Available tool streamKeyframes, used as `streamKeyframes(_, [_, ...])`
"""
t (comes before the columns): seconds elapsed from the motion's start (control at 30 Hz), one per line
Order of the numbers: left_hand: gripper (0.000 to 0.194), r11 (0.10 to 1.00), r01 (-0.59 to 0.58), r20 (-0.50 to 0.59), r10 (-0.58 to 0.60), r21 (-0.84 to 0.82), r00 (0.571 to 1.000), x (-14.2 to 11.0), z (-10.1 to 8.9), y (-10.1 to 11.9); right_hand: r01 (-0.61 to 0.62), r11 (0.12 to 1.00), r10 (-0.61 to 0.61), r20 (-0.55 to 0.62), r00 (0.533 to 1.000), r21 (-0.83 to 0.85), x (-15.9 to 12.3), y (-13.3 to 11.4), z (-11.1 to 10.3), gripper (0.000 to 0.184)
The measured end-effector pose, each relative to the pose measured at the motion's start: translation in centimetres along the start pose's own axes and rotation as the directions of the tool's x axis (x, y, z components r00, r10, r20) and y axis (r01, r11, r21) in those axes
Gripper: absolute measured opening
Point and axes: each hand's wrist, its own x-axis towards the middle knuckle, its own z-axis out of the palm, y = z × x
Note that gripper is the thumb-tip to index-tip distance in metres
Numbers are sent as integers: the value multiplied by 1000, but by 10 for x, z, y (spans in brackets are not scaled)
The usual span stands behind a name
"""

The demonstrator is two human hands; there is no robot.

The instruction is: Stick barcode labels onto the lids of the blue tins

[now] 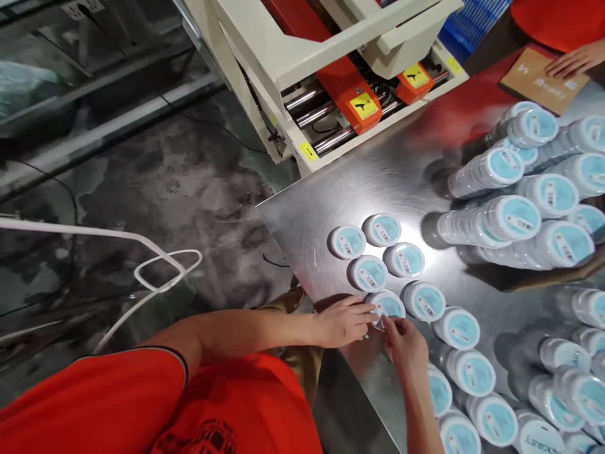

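A round white tub with a teal, barcoded label on top sits near the steel table's left edge, between my hands. My left hand rests its fingers against the tub's left side and rim, the thumb mostly hidden. At the near rim, the thumb and forefinger of my right hand are pinched together; whatever is between them is too small to make out. A tiny teal bit shows beneath my left fingers. Similar tubs stand close by, among them one tub just beyond and another tub to the right.
Tall stacks of tubs fill the right side of the steel table. Farther back, another person's hand lies on a cardboard box. A cream machine with rollers adjoins the table. A white hose hangs at left.
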Motion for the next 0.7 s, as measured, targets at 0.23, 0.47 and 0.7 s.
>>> streamKeyframes(0.23, [33, 955, -47, -58, 67, 293, 996, 0, 1, 3, -108, 957, 149, 135, 980, -270, 5, -15, 1, 30])
streamKeyframes(0.47, [28, 981, 5, -82, 12, 196, 997, 4, 6, 4, -187, 869, 208, -6, 978, -458, -8, -22, -28, 47])
streamKeyframes(0.7, [18, 795, 212, -83, -312, -568, 947, -18, -19, 21, 32, 934, -91, 149, 985, 357, -92, -13, -13, 46])
